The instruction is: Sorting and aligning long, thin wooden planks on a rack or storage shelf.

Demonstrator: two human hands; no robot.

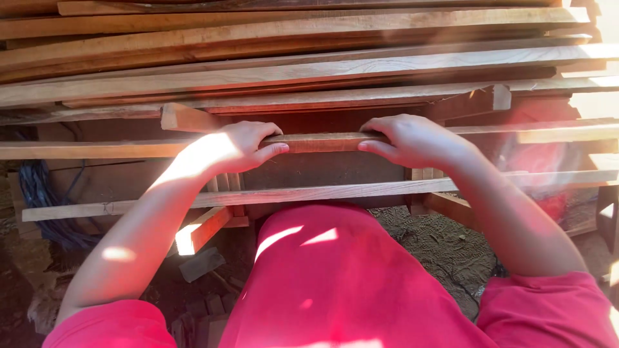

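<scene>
Left hand (235, 147): closed around the long, narrow reddish-brown wooden slat (322, 142), fingers curled over its top edge and thumb along the near face. Right hand (409, 140): closed on the same slat, just right of the left hand, fingers wrapped over the top. Two hands, one slat held. The slat lies horizontal across the view, in front of a dark opening in the timber and above a second, paler wooden rail (335, 191) that runs parallel below it.

Behind and above the hands, a stack of long rough-sawn wooden planks (309, 61) fills the upper view; more than ten layers show, exact count not determinable. A short pale wooden block (184, 118) juts out just above the left hand. Below the left forearm, one sunlit offcut of wood (201, 230) slants downward. At far left hangs a bundle of dark blue cord (39, 193). The person's pink-red garment (335, 283) covers the lower centre. Sawdust-strewn ground (445, 248) lies lower right.
</scene>
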